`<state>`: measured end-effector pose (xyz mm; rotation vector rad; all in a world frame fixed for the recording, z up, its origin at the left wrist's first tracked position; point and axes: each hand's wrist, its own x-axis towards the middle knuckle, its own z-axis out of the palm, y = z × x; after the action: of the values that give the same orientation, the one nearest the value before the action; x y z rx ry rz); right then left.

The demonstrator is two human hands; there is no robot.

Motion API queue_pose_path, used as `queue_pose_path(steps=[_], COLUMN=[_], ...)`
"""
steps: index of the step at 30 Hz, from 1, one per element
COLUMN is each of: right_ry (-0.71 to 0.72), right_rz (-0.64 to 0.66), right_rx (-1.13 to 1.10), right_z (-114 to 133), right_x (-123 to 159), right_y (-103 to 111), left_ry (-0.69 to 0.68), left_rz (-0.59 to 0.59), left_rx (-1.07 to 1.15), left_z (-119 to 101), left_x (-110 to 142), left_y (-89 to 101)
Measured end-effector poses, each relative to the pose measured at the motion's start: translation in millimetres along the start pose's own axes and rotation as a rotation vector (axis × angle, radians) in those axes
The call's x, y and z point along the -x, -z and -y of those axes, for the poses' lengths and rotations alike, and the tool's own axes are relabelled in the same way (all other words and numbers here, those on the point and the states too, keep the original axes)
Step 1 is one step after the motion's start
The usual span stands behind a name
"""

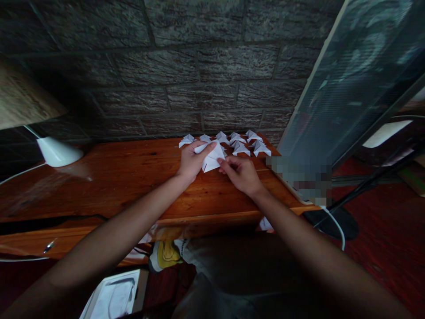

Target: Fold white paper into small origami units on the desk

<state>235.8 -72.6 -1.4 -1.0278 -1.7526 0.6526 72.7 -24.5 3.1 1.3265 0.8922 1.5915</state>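
Observation:
A folded piece of white paper (211,160) is held up between my two hands over the wooden desk (139,177). My left hand (191,161) grips its upper left side, with the thumb pressed across the front. At the lower right edge, my right hand (241,173) pinches the paper between thumb and curled fingers. Creases and a short dark slit show on the sheet. Just behind it, several folded white paper pieces (241,148) with pointed tops stand in rows near the wall; my left hand and the paper partly hide some of them.
A lamp with a white base (58,150) stands at the left of the desk. The stone wall (186,79) rises behind. At the right end stands a tall translucent panel (332,97), with a white cable (337,223) below. An open white box (116,294) sits under the desk.

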Motion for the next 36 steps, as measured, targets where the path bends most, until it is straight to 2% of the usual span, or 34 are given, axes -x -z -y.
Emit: queue_pose_path(steps=[5, 10, 19, 25, 31, 36], right_ry=[-0.047, -0.062, -0.065, -0.136, -0.243, -0.361], right_rz=[-0.008, -0.003, -0.051, -0.093, 0.008, 0.158], right_rx=[-0.029, -0.096, -0.058, -0.177, -0.320, -0.442], right_z=[-1.0, -2.8, -5.2, -5.5, -3.7, -2.7], right_x=[-0.8, -2.3, -3.1, -3.9, -4.1, -3.3], right_y=[-1.6, -1.0, 1.9, 5.1, 5.4, 3.8], left_ry=[0.107, 0.128, 0.179, 0.138, 0.115, 0.110], left_rz=[0.079, 0.089, 0.131, 0.224, 0.261, 0.266], left_rx=[0.151, 0.239, 0.192, 0.169, 0.137, 0.085], left_z=[0.2, -1.6, -1.4, -3.8, -3.4, -5.3], left_x=[-2.5, -4.1, -8.0, -4.2, -4.4, 0.2], left_y=[1.3, 1.0, 3.8, 3.2, 7.0, 4.8])
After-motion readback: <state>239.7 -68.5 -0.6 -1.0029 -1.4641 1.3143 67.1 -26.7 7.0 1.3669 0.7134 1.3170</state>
